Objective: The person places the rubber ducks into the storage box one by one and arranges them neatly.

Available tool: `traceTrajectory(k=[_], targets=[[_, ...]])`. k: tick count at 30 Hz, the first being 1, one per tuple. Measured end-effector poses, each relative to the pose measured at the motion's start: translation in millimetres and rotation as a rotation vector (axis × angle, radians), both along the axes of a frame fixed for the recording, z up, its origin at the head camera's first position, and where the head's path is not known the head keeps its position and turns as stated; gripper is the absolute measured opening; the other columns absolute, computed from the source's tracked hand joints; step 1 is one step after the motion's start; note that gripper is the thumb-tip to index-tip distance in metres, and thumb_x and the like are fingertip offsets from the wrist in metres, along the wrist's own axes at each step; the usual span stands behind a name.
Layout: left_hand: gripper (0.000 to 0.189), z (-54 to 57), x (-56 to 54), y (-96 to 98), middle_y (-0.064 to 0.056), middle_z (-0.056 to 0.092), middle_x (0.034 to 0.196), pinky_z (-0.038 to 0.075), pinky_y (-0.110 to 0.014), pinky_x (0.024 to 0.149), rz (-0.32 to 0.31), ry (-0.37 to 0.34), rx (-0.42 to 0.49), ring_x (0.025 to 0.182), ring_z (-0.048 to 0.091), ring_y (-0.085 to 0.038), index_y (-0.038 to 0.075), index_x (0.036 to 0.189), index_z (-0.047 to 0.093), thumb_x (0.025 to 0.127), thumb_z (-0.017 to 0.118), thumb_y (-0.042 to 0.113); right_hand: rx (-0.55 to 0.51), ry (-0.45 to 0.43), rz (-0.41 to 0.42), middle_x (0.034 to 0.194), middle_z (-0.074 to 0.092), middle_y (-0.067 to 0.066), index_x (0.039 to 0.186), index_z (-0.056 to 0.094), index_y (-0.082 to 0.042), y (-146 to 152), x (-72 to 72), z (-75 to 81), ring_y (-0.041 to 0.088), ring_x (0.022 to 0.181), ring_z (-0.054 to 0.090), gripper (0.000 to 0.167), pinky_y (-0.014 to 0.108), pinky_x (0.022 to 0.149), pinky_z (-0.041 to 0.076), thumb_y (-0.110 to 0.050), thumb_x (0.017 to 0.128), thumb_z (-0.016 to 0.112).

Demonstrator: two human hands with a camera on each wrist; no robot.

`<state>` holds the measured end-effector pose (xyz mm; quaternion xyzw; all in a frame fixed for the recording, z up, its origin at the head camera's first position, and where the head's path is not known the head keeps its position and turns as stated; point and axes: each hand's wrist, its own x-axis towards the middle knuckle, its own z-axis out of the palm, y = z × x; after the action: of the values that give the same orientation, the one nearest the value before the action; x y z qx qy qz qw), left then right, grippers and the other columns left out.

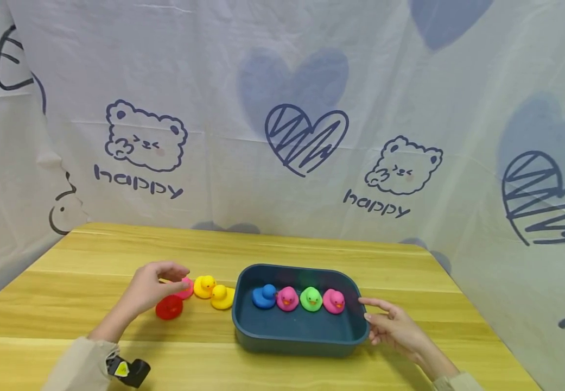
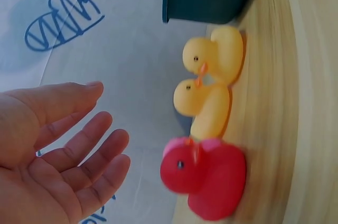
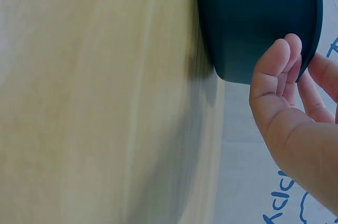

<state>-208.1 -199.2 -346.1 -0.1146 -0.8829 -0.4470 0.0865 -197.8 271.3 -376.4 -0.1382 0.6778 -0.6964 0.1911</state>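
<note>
My left hand [image 1: 152,285] hovers over a red rubber duck [image 1: 169,308] and a pink rubber duck [image 1: 184,289], its fingers loosely bent around nothing. In the left wrist view the red duck mostly hides the pink one. Two yellow rubber ducks [image 1: 204,287] stand between these and a dark teal bin [image 1: 302,346]. At the bin's right end, my right hand [image 1: 399,328] holds the rim, with fingertips on both sides of it in the right wrist view. Inside the bin stand a blue duck [image 1: 265,297], two pink ducks [image 1: 287,299] and a green duck [image 1: 311,299] in a row.
The wooden table [image 1: 189,364] carries everything. A pale cloth [image 1: 223,179] with hearts and bears hangs behind it and along the sides. A black wrist strap [image 1: 128,370] sits on the left sleeve.
</note>
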Motion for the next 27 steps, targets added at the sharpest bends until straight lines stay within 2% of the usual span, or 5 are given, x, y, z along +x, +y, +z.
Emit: traceTrajectory(k=[7,11,21,27], targets=[[0.031,-4.2,2.2,-17.5,-0.017,0.062,0.095,0.048,-0.031,0.066,0.015,-0.028,-0.053,0.081,0.057,-0.024,-0.006,0.100,0.062,0.076,0.070,0.012,-0.037,0.016,0.024,0.073,0.057,0.002,0.122,0.052,-0.012,-1,-1.0,-1.5,0.009,0.062,0.055,0.032,0.020,0.058,0.048,-0.005,0.091,0.048],[0.031,-6.3,2.7,-25.3,-0.017,0.062,0.092,0.048,-0.031,0.065,0.003,-0.044,-0.068,0.078,0.057,-0.022,-0.008,0.098,0.062,0.074,0.071,0.010,-0.050,0.044,0.040,0.074,0.058,0.001,0.119,0.054,-0.014,-1,-2.1,-1.9,0.009,0.064,0.055,0.032,0.020,0.059,0.048,-0.002,0.091,0.047],[0.032,-9.0,5.0,-34.9,-0.016,0.062,0.089,0.047,-0.031,0.065,-0.022,-0.139,-0.090,0.075,0.056,-0.021,-0.009,0.097,0.061,0.072,0.072,0.008,-0.016,0.044,0.010,0.075,0.056,0.002,0.122,0.052,-0.006,-1,-4.8,0.3,0.010,0.063,0.056,0.032,0.022,0.059,0.048,-0.002,0.090,0.049],[0.034,-9.4,5.7,-37.6,-0.015,0.061,0.090,0.047,-0.031,0.063,-0.025,-0.176,-0.114,0.075,0.055,-0.021,-0.009,0.098,0.061,0.070,0.074,0.005,0.017,0.036,0.002,0.075,0.056,0.004,0.129,0.039,0.007,-3,-6.1,2.1,0.010,0.063,0.056,0.041,0.022,0.059,0.048,-0.003,0.090,0.049]])
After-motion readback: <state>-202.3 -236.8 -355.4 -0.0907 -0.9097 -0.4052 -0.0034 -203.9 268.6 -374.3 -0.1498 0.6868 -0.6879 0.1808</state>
